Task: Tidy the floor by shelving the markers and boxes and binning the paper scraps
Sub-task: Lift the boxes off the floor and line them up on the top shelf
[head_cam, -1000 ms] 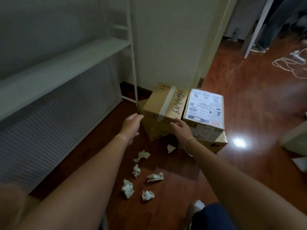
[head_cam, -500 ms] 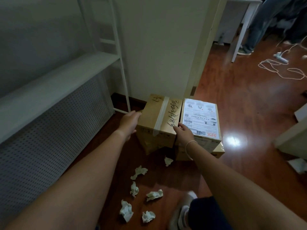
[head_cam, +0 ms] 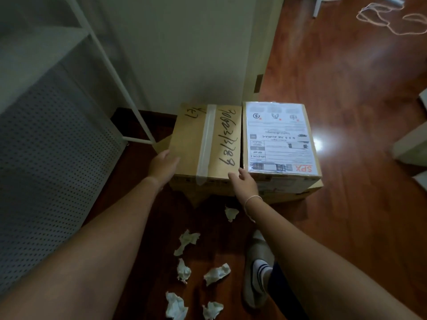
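Two cardboard boxes stand side by side on the wooden floor against the wall. The left box [head_cam: 205, 139] bears black handwriting and a clear tape strip. The right box [head_cam: 279, 137] carries a white shipping label and rests on another flat box [head_cam: 307, 192]. My left hand [head_cam: 163, 167] presses flat on the handwritten box's left side. My right hand [head_cam: 243, 184] holds its near right corner, fingers in the gap between the boxes. Several crumpled paper scraps [head_cam: 187, 241] lie on the floor in front. No markers are visible.
A white shelf [head_cam: 34, 54] with a slanted post [head_cam: 115, 77] and a perforated panel [head_cam: 50, 158] fills the left. My shoe [head_cam: 256, 273] stands among the scraps. A loose cable [head_cam: 392, 21] lies far right, and white furniture [head_cam: 411, 144] sits at the right edge.
I have come closer to the boxes. My left hand went from hovering in the air to pressing on the handwritten box's left side; my right hand stayed at its near right corner.
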`<state>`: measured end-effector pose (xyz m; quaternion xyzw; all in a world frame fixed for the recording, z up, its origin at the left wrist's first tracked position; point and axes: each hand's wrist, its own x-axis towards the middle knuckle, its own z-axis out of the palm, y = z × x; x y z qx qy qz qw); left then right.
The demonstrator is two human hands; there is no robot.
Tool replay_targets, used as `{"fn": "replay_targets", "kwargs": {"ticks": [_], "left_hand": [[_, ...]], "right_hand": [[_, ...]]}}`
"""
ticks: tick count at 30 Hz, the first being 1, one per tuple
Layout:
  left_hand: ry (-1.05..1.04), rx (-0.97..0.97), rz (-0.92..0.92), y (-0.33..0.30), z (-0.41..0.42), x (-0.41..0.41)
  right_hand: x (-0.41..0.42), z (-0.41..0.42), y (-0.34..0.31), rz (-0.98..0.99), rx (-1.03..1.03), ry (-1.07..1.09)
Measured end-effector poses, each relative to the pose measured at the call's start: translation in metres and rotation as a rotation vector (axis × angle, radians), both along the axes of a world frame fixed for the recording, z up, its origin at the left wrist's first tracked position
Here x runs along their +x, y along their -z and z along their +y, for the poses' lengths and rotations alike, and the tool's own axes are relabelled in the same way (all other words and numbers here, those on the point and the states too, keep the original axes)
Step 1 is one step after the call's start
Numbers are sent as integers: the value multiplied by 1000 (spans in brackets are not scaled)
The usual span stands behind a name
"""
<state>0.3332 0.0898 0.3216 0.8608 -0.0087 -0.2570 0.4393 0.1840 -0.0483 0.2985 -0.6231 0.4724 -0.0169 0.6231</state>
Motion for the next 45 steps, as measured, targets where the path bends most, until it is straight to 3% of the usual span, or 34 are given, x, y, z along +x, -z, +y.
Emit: {"fn": "replay_targets", "kwargs": {"ticks": [6, 14, 24, 29, 34, 39, 45], "left_hand": [[85, 167, -24, 42, -8, 30], [41, 107, 55, 78, -9, 52], [-32, 165, 80, 104, 19, 80], [-68, 139, 82, 119, 16, 86], [-81, 69, 196, 122, 14, 86], [-57, -24, 282, 115, 27, 72], [-106, -44, 258, 101, 56, 31]], "right_hand": [[22, 0, 33, 42, -79, 108], [34, -2, 54, 94, -186, 151], [41, -4, 77, 11, -119, 250], [44, 0, 89, -35, -62, 205], [56, -9, 91, -22, 53, 171], [49, -10, 88, -33, 52, 125], [26, 2, 74, -64, 36, -4]]}}
